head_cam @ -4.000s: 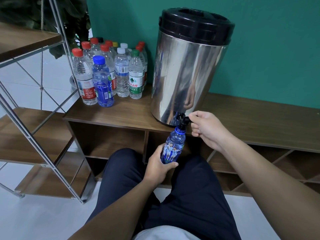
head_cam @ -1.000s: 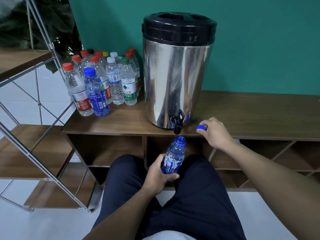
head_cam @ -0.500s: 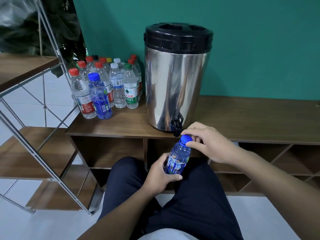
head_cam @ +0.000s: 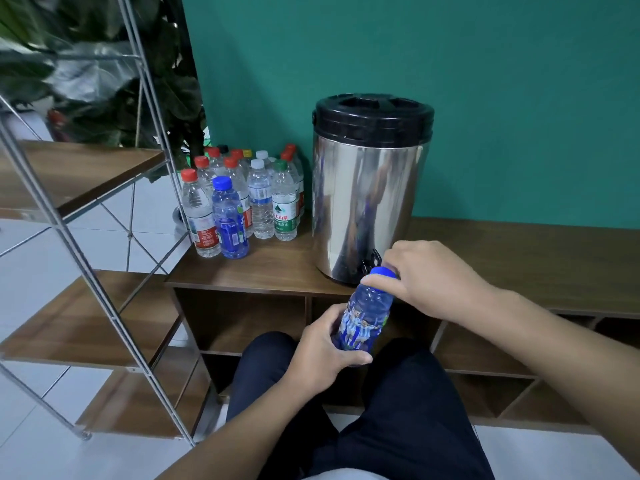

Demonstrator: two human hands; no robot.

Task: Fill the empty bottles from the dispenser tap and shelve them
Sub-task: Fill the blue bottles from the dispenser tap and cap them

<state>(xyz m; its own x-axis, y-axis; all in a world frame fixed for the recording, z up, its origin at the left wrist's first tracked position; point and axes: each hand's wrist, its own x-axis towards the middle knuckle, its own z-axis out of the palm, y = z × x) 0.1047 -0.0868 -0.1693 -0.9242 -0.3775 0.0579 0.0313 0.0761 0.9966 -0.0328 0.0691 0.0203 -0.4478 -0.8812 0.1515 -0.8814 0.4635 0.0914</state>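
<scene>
left hand (head_cam: 322, 355) grips blue bottle (head_cam: 363, 318) (tilted) | right hand (head_cam: 426, 275) pinches its cap (head_cam: 382, 271)

I see my left hand (head_cam: 320, 355) gripping the blue bottle (head_cam: 363, 318) while my right hand (head_cam: 427, 277) pinches its blue cap (head_cam: 381, 271), just before the steel dispenser (head_cam: 367, 188) on the counter (head_cam: 502, 258).

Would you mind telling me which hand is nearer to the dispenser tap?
Right. The right hand grips the blue cap just beside the tap; the left hand holds the bottle lower down.
</scene>
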